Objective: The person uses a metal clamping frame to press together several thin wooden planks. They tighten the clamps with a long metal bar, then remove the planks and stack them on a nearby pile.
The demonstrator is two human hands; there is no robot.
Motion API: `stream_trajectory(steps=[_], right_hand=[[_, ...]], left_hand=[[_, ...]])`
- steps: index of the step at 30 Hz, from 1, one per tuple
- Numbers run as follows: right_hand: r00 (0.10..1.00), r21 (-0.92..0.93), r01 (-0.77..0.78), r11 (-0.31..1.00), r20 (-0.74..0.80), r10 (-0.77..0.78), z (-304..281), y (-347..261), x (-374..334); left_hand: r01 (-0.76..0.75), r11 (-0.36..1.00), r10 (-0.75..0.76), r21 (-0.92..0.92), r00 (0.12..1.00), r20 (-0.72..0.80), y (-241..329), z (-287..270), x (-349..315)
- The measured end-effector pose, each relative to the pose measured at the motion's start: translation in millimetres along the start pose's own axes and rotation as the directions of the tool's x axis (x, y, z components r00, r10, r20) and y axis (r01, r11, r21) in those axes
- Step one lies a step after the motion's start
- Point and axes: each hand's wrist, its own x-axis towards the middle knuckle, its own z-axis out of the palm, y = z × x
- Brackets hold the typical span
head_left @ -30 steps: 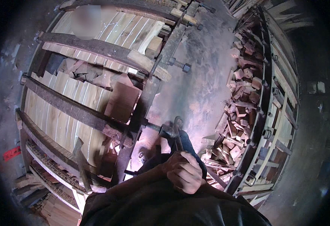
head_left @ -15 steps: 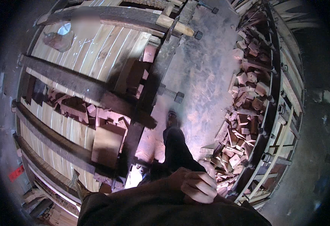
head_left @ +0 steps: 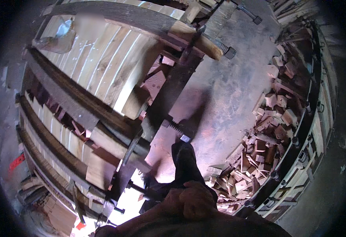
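Note:
My left hand [head_left: 196,204] is held close in front of my body, with its forearm [head_left: 151,218] coming in from the lower left. Its fingers look curled, but the hand is dim and blurred, and what lies inside it, if anything, is hidden. Part of my right hand seems to lie against it; its fingers cannot be made out. Neither hand touches the wooden panels [head_left: 111,51] on the left. These show pale glue lines and sit under dark beams [head_left: 68,89]. Nearest ahead of my hands, a threaded bolt [head_left: 177,128] sticks out of the frame over the floor.
Another bolt [head_left: 227,50] juts out farther ahead beside a pale wooden block [head_left: 212,48]. Wood offcuts [head_left: 260,146] lie heaped on the right, along a long dark rail [head_left: 305,114]. Between them runs a bare floor strip [head_left: 236,87]. My leg [head_left: 186,164] stands there.
The view has shifted and turned as I moved forward; the bolt ahead is closer to my foot. My hands sit slightly farther left in the view and look darker.

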Motion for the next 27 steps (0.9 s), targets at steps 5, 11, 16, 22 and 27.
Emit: stream_trajectory(steps=[5,11,16,22,27], right_hand=[[0.923,0.154,-0.349,0.924,-0.115,0.367,33,0,-44],[0.653,0.655,-0.693,0.301,0.393,0.648,19,-29,-66],[0.657,0.613,-0.724,0.316,0.473,0.588,1,-65,-45],[0.710,0.738,-0.660,0.143,0.549,0.441,-13,-128,-73],[0.202,0.616,-0.750,-0.240,0.559,0.804,12,-21,-226]], left_hand=[[0.065,0.989,-0.038,0.136,0.981,-0.192,4,-2,-11],[0.056,0.997,-0.004,0.060,0.763,-0.647,-19,59,-25],[-0.031,0.999,0.008,-0.020,0.708,-0.706,-14,86,-20],[-0.301,0.931,0.037,-0.208,0.643,-0.765,-19,116,-66],[-0.421,0.905,0.163,-0.051,0.457,-0.875,-59,130,-101]])
